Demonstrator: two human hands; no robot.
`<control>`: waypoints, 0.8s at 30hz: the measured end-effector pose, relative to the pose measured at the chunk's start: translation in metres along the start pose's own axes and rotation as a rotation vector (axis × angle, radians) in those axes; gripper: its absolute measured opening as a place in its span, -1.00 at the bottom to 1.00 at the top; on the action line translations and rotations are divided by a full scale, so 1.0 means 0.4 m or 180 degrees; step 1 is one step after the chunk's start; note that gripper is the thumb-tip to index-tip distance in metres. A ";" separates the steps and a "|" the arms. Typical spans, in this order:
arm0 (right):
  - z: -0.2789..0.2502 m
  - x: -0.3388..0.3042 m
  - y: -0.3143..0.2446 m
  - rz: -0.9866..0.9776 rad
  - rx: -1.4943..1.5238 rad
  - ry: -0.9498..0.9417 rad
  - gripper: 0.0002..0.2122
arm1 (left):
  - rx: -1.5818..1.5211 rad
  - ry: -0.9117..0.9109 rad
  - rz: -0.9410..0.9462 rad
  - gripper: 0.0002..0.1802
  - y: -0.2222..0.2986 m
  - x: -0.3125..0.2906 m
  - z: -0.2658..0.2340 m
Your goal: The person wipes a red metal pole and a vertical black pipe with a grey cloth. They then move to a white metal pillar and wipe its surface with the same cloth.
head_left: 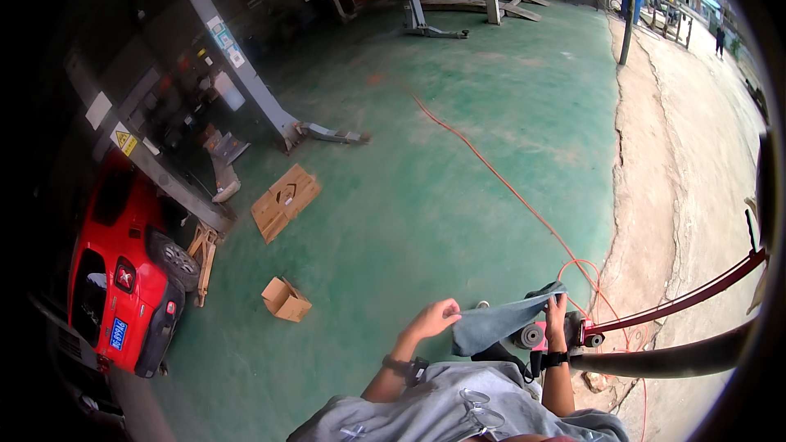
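A grey-blue cloth [501, 327] is stretched between my two hands low in the view, its near edge hanging down. My left hand [434, 319] pinches one corner with thumb and fingers. At the other end, my right hand [556, 316] is closed on the bunched part of the cloth. Just beneath and beside the right hand sits a red floor jack with grey wheels [532, 336], partly hidden by the cloth and arm. Its long dark red handle [679, 304] reaches out to the right.
An orange hose [524, 200] crosses the green floor and loops near the jack. Left of me lie an open cardboard box [286, 300] and a flattened carton [285, 200]. A red car [123, 270] stands by a grey lift post [233, 49]. At right, a dark curved bar [671, 360] crosses cracked concrete.
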State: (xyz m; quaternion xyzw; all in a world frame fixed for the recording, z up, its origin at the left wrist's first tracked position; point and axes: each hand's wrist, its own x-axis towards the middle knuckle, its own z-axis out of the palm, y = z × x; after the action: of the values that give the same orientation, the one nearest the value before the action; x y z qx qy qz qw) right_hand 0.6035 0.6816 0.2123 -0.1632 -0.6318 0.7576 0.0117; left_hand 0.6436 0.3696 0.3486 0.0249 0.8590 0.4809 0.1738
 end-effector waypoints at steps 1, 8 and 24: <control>-0.002 0.020 0.011 -0.0005 0.0006 0.0032 -0.78 | 0.0008 -0.0028 0.0016 -0.79 -0.002 0.034 -0.008; -0.017 0.183 0.041 0.0245 -0.0018 0.0664 -0.79 | 0.0573 -0.0689 0.0151 -0.78 -0.019 0.280 -0.044; 0.578 0.469 -0.238 -0.0143 -0.0534 -0.1768 -0.75 | 0.0156 0.0842 -0.0487 -0.76 -0.152 0.279 -0.393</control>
State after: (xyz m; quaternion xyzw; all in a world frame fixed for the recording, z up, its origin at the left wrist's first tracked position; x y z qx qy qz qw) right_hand 0.3474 0.5221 0.2944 0.0641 -0.6747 0.7180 -0.1585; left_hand 0.4958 0.2317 0.3423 -0.1000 0.8853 0.4442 0.0945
